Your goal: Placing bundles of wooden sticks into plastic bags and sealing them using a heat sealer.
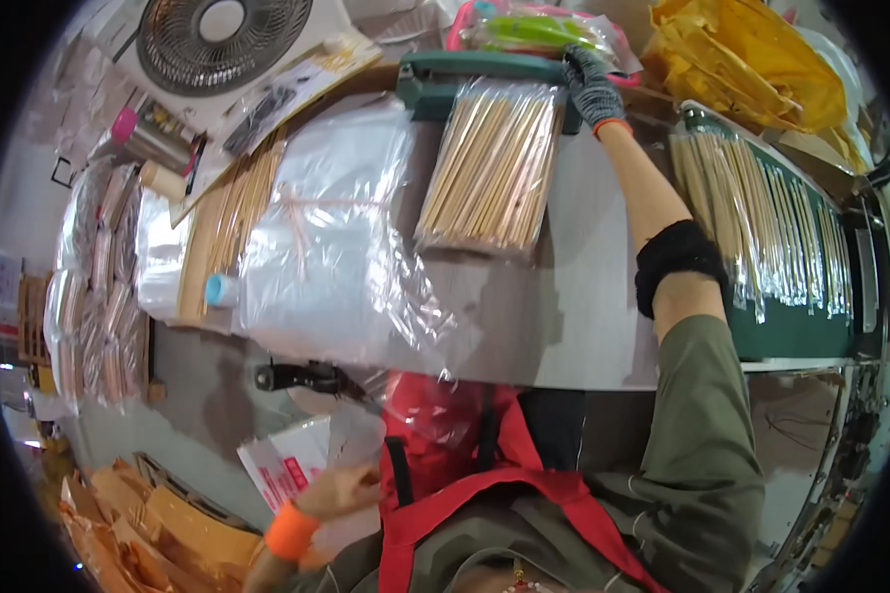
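A clear plastic bag of thin wooden sticks (489,168) lies on the table, its far end against a long green bar-shaped device, likely a bag sealer (445,71). My right hand (593,91), in a grey knitted glove with an orange cuff, grips the right end of the sealer's bar. My left hand (341,491), bare above an orange wristband, hangs low in front of the table, beside my red apron (430,474). Its fingers are slightly blurred, and I cannot make out anything in them. A stack of clear plastic bags (316,257), with a string across it, lies left of the stick bag.
Filled stick bags (761,227) lie in a row on a green surface at the right. More packs (94,287) are stacked at the far left. A fan (222,44) stands back left; a pink tray (460,35) and yellow bag (747,64) are at the back.
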`<state>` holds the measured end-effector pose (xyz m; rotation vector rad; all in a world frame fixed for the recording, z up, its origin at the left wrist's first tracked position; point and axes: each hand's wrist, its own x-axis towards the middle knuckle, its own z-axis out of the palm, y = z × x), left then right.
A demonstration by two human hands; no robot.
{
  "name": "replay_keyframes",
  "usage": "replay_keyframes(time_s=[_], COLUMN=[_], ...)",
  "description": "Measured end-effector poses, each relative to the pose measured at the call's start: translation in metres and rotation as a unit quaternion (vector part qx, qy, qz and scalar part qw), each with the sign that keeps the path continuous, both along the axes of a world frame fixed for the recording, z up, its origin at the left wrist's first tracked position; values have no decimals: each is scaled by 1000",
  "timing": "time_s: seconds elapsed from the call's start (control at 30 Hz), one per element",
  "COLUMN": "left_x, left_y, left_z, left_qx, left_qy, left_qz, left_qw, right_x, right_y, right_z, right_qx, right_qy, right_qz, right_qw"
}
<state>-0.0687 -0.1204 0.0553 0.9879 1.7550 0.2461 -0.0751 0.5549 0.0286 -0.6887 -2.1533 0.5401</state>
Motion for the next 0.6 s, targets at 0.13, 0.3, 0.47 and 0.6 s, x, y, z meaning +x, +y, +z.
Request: replay_keyframes(time_s=[0.13, 0.3, 0.47, 0.6], left_x=[81, 83, 40, 37], left_y=[-117, -97, -66, -76], left_z=[-23, -37, -50, -63], left_qx=[-41, 45, 105, 135], left_qy=[222, 439, 453, 513], left_qz=[11, 45, 89, 113], left_qw=[974, 896, 881, 840], right_x=[-8, -18, 38, 48], right_y=[-17, -129, -173, -277], right_z=[-2, -34, -24, 55], right_qx=[-61, -323, -532, -414], right_qy=[-89, -14, 145, 198], right_qz=[-17, -23, 114, 243], right_qw=[994, 946, 827, 855])
